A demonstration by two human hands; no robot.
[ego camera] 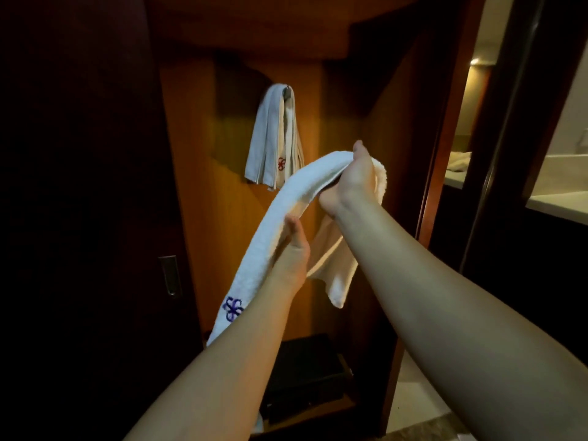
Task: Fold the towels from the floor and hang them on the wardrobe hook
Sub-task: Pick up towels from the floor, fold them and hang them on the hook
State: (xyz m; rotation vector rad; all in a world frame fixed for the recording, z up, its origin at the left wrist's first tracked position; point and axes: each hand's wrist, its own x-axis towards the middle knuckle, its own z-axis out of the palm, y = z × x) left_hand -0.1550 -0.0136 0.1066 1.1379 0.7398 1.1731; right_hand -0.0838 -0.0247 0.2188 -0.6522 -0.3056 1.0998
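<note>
In the open brown wooden wardrobe (pixel 197 154), we held a folded white towel with a blue flower (pixel 273 224): right hand (pixel 356 179) gripped its top, left hand (pixel 291 249) pinched its middle. At eleven o'clock, a red-flowered white towel (pixel 270 138) hung from the hook (pixel 288 90).

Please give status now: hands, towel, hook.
Both hands, left and right, grip white towel. Hook already carries one hung towel. Nothing in the way.

The towel I hold (pixel 280 224) is white, with a blue-violet flower emblem (pixel 233 308) near its lower end. The hanging towel (pixel 273 138) is white to cream, bearing a red flower emblem (pixel 281 163). The wardrobe panel (pixel 222 202) behind is warm orange-brown wood; the box (pixel 305 370) below is black.
</note>
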